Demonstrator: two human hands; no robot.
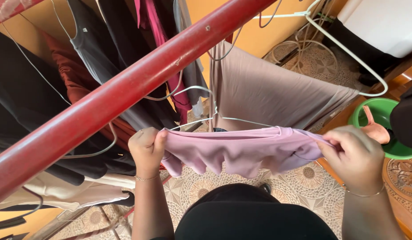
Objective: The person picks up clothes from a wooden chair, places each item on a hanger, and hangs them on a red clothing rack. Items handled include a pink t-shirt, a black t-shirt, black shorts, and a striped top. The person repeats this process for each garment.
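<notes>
A red metal rail (126,91) of a drying rack is seen running diagonally from lower left to upper right. Wire hangers (192,91) are hooked over it, and dark tops (88,49), a rust-brown garment (75,82) and a taupe cloth (268,95) are hung from it. Below, a patterned mosaic floor (304,178) is seen; a green plastic basin (381,113) is set at right, partly cut off. White cloth (72,191) is draped lower left.
</notes>
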